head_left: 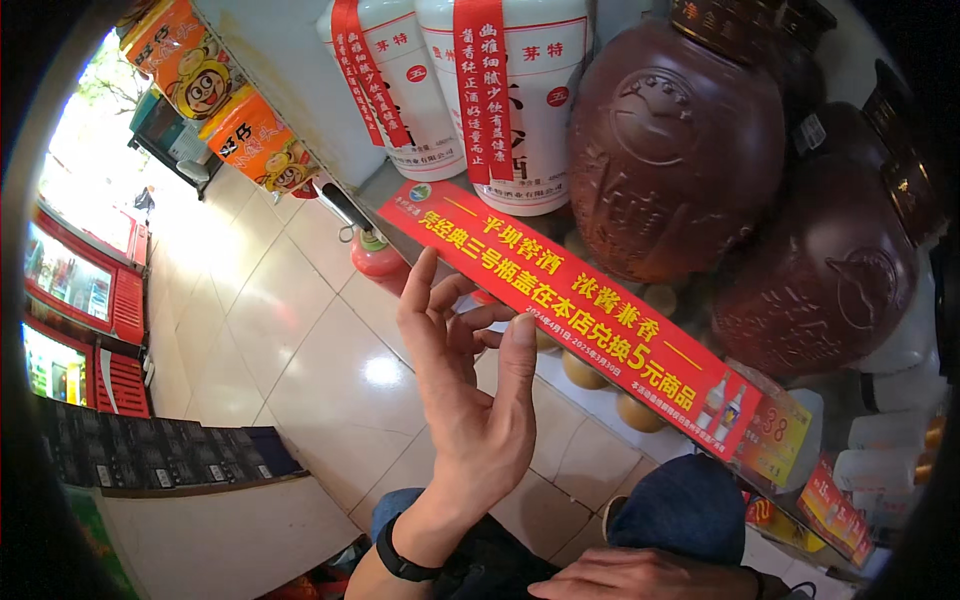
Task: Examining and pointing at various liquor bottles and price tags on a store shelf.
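Observation:
My left hand (470, 410), with a black band (402, 550) at the wrist, is raised before the edge of a shelf. Its fingers are apart and loosely bent, with nothing in them. Fingertips and thumb overlap the lower edge of a long red label strip (570, 310) with yellow lettering; I cannot tell whether they touch it. Low in the view, my right hand (650, 575) lies near my knee (675, 515), fingers stretched out and partly cut off by the picture's edge. Above the strip stand white bottles (540, 120) with red ribbons and brown rounded jars (670, 150).
Orange snack packs (260, 145) hang along the shelf's left end. A red rounded object (378, 262) shows behind the strip. Red-framed refrigerators (85, 280) line the far left, past the tiled floor (300, 330). Dark boxes (150, 450) sit on a pale counter (220, 525).

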`<state>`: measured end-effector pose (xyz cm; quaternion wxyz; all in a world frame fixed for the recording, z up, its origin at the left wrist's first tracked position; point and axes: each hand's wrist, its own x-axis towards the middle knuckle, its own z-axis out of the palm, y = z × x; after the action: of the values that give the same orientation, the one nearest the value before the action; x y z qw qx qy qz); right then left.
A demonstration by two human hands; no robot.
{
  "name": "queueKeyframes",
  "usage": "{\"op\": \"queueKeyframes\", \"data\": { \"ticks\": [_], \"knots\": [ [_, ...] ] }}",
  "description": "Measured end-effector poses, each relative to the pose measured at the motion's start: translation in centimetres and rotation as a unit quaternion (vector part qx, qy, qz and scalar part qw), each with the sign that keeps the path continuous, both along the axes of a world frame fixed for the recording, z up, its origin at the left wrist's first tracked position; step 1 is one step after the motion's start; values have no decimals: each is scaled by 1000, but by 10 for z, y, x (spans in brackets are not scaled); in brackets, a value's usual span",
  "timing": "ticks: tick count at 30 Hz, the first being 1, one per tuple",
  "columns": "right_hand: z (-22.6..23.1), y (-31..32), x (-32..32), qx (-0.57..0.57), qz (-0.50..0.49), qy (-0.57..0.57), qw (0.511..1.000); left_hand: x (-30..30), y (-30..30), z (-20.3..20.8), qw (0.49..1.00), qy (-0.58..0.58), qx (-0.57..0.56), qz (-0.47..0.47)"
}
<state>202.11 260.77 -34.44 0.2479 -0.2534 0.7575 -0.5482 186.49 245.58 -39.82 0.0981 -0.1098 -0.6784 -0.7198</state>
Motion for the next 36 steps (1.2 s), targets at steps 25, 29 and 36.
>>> {"op": "queueKeyframes", "data": {
  "ticks": [25,29,36],
  "knots": [
    [-12,-2,0,-23,-13,48,998,2,0,2,1000,9,-2,8],
    [-11,-3,3,-26,-23,40,999,0,2,1,1000,23,-14,6],
    [-10,0,10,-27,-38,66,997,2,5,-1,999,33,-30,21]
  ]
}}
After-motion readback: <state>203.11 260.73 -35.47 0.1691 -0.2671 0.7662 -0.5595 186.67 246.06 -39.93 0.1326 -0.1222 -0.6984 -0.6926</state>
